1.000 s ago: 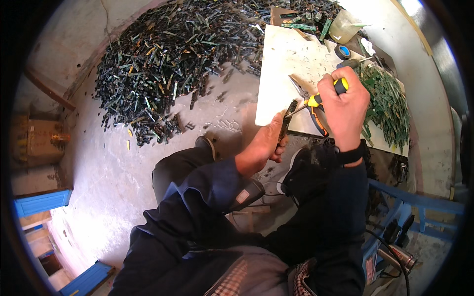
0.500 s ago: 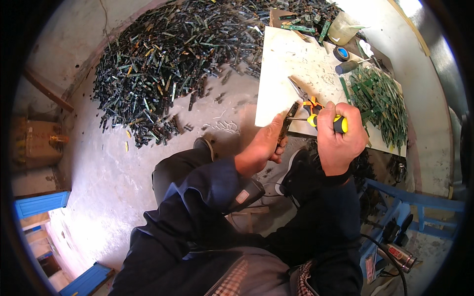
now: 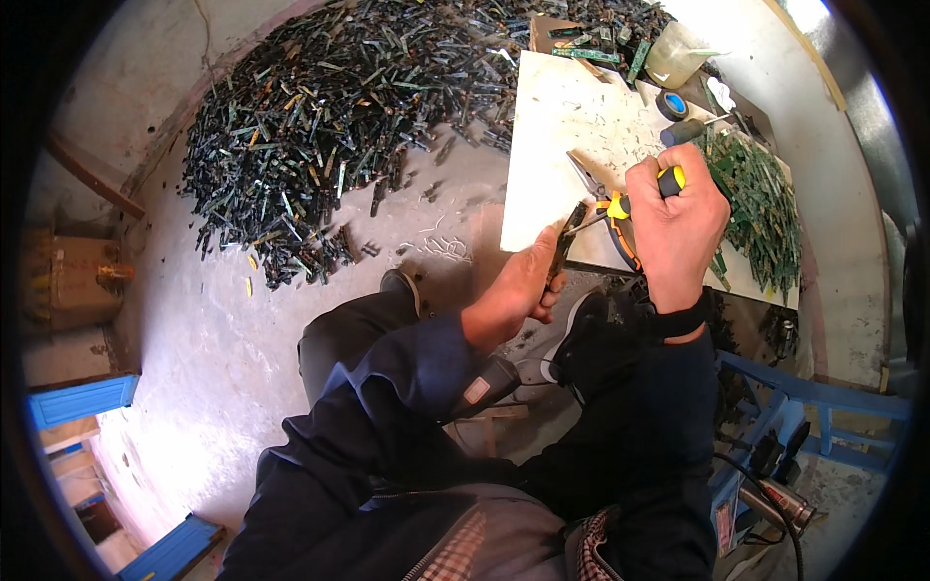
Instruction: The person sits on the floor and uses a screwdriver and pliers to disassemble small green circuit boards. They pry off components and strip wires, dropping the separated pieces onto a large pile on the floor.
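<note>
Left hand (image 3: 511,292) gripped a narrow dark strip (image 3: 562,248); right hand (image 3: 684,223) gripped a yellow-and-black-handled screwdriver (image 3: 618,207).
The strip was tilted at the near edge of a flat white board (image 3: 539,145), the screwdriver's metal shaft reaching its side. Orange-and-black-handled pliers (image 3: 626,246) lay on the board; thin green strips (image 3: 760,218) were piled at right.

The jacket (image 3: 325,484) coming through to me is dark navy, its loose left sleeve (image 3: 417,363) creased and bluish where light catches it, the right sleeve (image 3: 668,412) darker. I see the front hanging open — a toothed zipper (image 3: 429,560) edges it, beside brown-and-white checked lining (image 3: 461,550) — over a grey shirt (image 3: 513,528). The left hand (image 3: 513,289) and right hand (image 3: 684,218) are bare, with a black band (image 3: 681,321) circling the right wrist. I make out black trousers (image 3: 334,329) and dark, pale-rimmed shoes (image 3: 585,320).
</note>
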Demonstrator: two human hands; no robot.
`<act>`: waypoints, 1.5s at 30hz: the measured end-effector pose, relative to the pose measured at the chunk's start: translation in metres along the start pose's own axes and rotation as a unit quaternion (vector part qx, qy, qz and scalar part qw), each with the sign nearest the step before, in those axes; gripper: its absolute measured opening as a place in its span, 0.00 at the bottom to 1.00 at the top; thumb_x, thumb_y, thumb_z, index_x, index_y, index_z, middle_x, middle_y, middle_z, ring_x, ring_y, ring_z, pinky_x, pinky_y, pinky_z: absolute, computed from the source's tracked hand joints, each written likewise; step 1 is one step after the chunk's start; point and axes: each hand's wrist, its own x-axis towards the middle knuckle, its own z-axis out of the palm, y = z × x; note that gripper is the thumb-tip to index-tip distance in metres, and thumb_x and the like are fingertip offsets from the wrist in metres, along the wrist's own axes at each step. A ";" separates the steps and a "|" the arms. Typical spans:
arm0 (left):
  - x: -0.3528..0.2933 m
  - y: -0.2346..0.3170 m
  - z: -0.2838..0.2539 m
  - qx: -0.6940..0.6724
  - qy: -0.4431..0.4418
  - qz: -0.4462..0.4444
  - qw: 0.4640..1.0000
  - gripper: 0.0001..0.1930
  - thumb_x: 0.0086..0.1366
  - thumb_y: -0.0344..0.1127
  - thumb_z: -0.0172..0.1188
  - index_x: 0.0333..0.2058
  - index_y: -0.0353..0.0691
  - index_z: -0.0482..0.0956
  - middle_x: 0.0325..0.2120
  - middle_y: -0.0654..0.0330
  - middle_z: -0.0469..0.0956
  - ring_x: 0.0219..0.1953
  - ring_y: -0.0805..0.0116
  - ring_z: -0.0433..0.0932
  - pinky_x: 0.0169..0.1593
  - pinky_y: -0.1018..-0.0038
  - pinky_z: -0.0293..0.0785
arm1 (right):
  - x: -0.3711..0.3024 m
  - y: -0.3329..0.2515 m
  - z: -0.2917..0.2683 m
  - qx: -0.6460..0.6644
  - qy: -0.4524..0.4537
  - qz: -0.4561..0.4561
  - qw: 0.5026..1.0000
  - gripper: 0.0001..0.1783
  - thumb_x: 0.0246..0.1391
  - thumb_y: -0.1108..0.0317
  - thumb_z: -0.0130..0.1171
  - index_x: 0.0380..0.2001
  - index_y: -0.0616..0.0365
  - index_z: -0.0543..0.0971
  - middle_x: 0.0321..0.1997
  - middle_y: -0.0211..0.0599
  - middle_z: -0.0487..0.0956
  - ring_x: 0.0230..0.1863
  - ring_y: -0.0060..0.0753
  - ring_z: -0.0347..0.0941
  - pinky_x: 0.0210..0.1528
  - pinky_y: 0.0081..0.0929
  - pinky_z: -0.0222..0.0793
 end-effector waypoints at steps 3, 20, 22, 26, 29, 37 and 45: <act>-0.003 0.004 0.004 0.005 0.008 -0.003 1.000 0.26 0.67 0.64 0.36 0.35 0.46 0.66 0.20 0.69 0.61 0.17 0.78 0.55 0.21 0.77 0.63 | 0.004 0.006 0.001 0.017 -0.012 0.027 0.999 0.07 0.41 0.75 0.61 0.20 0.59 0.70 0.10 0.39 0.65 0.10 0.32 0.60 0.16 0.25 0.58; -0.004 0.002 0.001 0.022 -0.013 0.028 0.999 0.26 0.69 0.61 0.36 0.59 0.57 0.63 0.21 0.70 0.61 0.19 0.80 0.56 0.20 0.81 0.60 | -0.032 -0.008 -0.014 0.070 0.066 0.028 0.995 0.08 0.46 0.79 0.62 0.24 0.60 0.71 0.15 0.34 0.71 0.16 0.17 0.66 0.20 0.18 0.63; -0.003 0.001 -0.001 0.019 -0.018 0.021 0.999 0.27 0.69 0.61 0.35 0.60 0.57 0.63 0.22 0.70 0.61 0.20 0.80 0.57 0.21 0.81 0.61 | -0.030 -0.006 -0.015 0.059 0.069 0.011 0.996 0.08 0.46 0.79 0.62 0.24 0.60 0.72 0.16 0.34 0.72 0.17 0.18 0.67 0.20 0.18 0.63; -0.001 -0.001 -0.002 0.028 -0.017 0.017 0.999 0.28 0.69 0.61 0.35 0.61 0.57 0.61 0.21 0.70 0.60 0.20 0.80 0.57 0.21 0.80 0.62 | -0.029 -0.014 -0.016 0.111 0.004 0.006 0.994 0.08 0.47 0.77 0.64 0.25 0.61 0.73 0.16 0.33 0.73 0.17 0.18 0.67 0.21 0.17 0.63; 0.000 0.003 0.001 0.021 0.010 -0.026 0.999 0.27 0.68 0.62 0.36 0.57 0.54 0.64 0.21 0.70 0.60 0.19 0.80 0.57 0.22 0.80 0.62 | -0.025 -0.017 -0.023 0.172 -0.109 -0.037 0.978 0.08 0.47 0.75 0.65 0.25 0.61 0.74 0.16 0.33 0.73 0.17 0.17 0.67 0.21 0.17 0.63; -0.004 0.002 0.002 0.020 0.002 0.000 1.000 0.25 0.68 0.63 0.36 0.45 0.49 0.68 0.21 0.69 0.62 0.19 0.80 0.57 0.22 0.79 0.63 | -0.022 -0.013 -0.037 0.232 0.008 0.137 0.963 0.09 0.54 0.74 0.59 0.23 0.64 0.73 0.20 0.35 0.78 0.23 0.18 0.73 0.26 0.16 0.67; -0.003 0.002 0.003 0.025 0.006 -0.001 1.000 0.26 0.68 0.63 0.36 0.43 0.47 0.69 0.20 0.69 0.61 0.18 0.80 0.57 0.22 0.79 0.62 | -0.030 -0.003 -0.025 0.241 -0.014 0.168 0.956 0.09 0.54 0.73 0.60 0.23 0.64 0.73 0.19 0.34 0.78 0.22 0.14 0.70 0.25 0.14 0.66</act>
